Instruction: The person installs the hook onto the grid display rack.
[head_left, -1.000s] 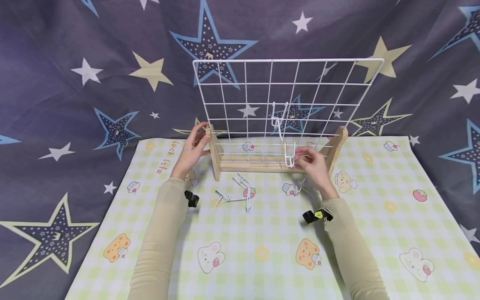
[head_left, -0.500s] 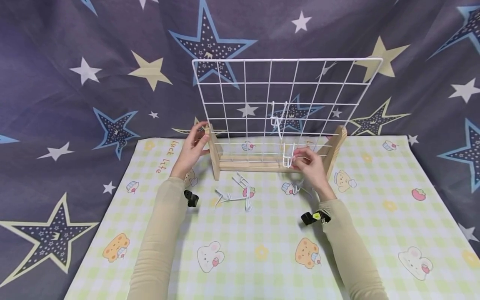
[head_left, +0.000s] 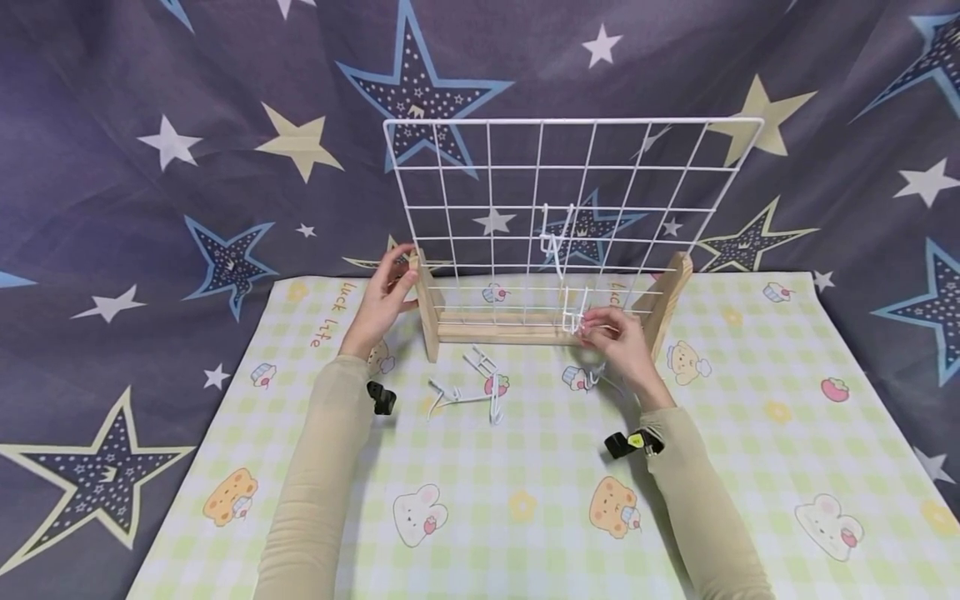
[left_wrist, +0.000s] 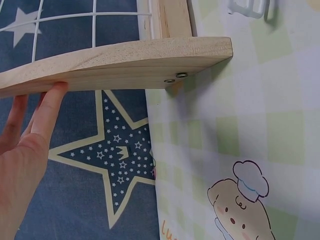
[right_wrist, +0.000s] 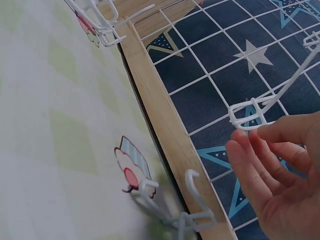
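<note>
The right hand pinches a hook, apparently being seated on the grid just ahead and likely needing alignment next; the left hand, fingers extended, touches the stand.

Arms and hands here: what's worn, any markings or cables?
Left hand and right hand: no gloves. Left sleeve and right sleeve: long, beige, wrinkled. Left black unit and right black unit: small, at the wrists; the right bears a yellow-green mark. No cables visible.
</note>
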